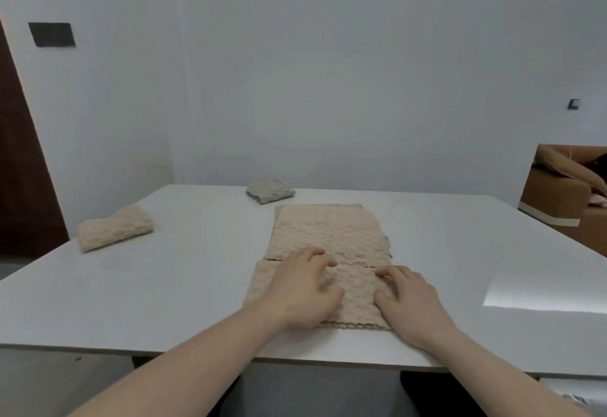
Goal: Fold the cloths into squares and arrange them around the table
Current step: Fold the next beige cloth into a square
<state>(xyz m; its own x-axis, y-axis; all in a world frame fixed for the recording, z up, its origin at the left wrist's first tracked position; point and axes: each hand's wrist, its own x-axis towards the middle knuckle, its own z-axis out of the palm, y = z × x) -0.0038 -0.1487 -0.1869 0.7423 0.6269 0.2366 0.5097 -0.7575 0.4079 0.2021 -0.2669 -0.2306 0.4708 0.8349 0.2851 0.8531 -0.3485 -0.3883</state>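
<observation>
Table (138,291): white, matte, rectangular, far edge close to a plain pale wall (328,71). Bright reflection patch (542,295) on the right part of the top. Dark wooden door (19,170) at far left; small dark plate (51,34) on the wall above it; small dark fitting (573,104) on the wall at right. Brown sofa (558,196) past the right table edge, with pale and dark fabric lying on it.

Beige cloth (331,235), textured, spread flat at centre, near part doubled over toward the front edge, fold seam running crosswise. A sliver of grey showing along its far and right border; another layer or the cloth's underside, cannot tell. Left hand (302,288) palm down on the doubled part, fingers relaxed and slightly bent, gripping nothing, pressing flat. Right hand (410,301) likewise palm down on the right side of the doubled part, fingers loosely extended, nothing pinched.

Folded beige cloth (115,227) near the left edge, well apart from the spread one. Folded grey cloth (270,189) near the far edge, just beyond the spread cloth's far left corner.

Bare tabletop wide on the left front and on the right side. Doubled part near the front edge.
</observation>
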